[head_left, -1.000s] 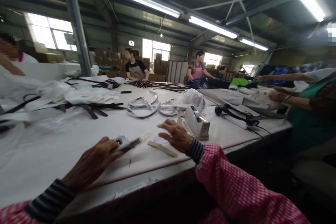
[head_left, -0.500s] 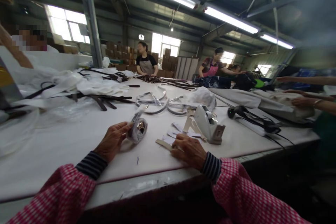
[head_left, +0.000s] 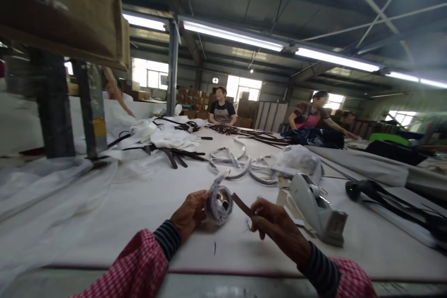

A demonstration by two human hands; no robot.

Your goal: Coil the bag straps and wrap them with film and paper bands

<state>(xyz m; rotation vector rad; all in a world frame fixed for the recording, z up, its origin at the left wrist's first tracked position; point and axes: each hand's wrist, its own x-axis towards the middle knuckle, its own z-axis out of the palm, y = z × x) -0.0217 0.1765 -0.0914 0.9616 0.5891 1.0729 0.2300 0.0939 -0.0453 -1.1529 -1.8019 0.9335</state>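
My left hand (head_left: pixel 190 214) grips a coiled strap wrapped in clear plastic (head_left: pixel 219 216), with gold-coloured metal showing at its centre. Between the thumb and fingers of my right hand (head_left: pixel 279 226) is a narrow brownish strip (head_left: pixel 241 204), its free end close to the coil's right side. Whether the two touch, I cannot tell. To the right of that hand stands a grey-white tape dispenser (head_left: pixel 317 212), with pale card strips (head_left: pixel 291 207) lying beside it, partly hidden by the hand.
Plastic-wrapped straps (head_left: pixel 230 160) lie beyond my hands. Dark straps (head_left: pixel 176 154) and white wrapping (head_left: pixel 164 136) cover the left side. A black device with cables (head_left: pixel 391 200) is at right. A post (head_left: pixel 89 111) rises at left. Co-workers stand across the table.
My right hand has lifted a strip from the pile by the dispenser and brought it near the coil. The coil, still in my left hand, has turned to face me. The view has swung left.
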